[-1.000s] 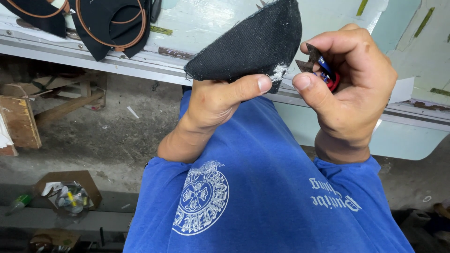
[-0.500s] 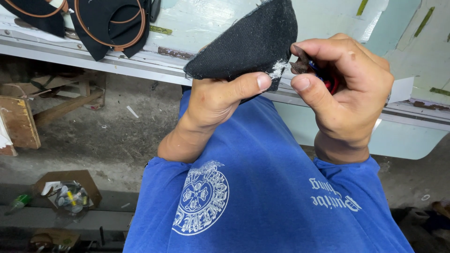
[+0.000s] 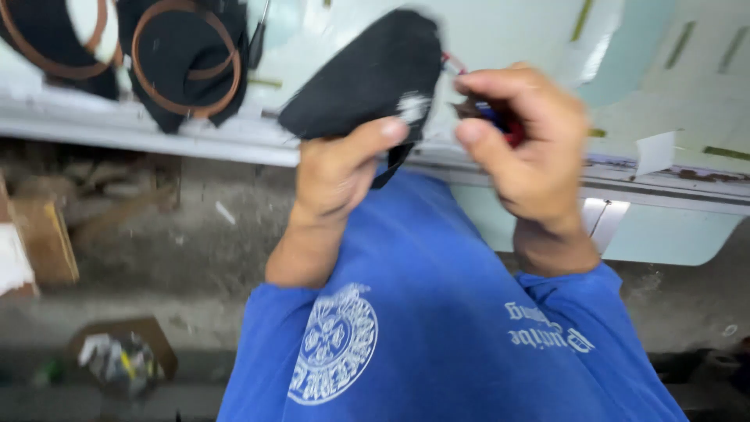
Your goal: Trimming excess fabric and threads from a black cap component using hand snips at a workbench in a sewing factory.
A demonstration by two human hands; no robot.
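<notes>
Left hand [image 3: 337,176] grips one black fabric piece [image 3: 367,74], thumb pressed across its near edge, holding it up over the near edge of the pale worktable [image 3: 500,47]. Right hand [image 3: 525,141], just right of the fabric, has fingers curled tight on one small red-and-blue tool [image 3: 508,125], blurred, its kind unclear. Far left on the table lie two more black pieces [image 3: 183,55] with brown-orange rims; one open cardboard box [image 3: 121,355] sits on the floor, near left.
</notes>
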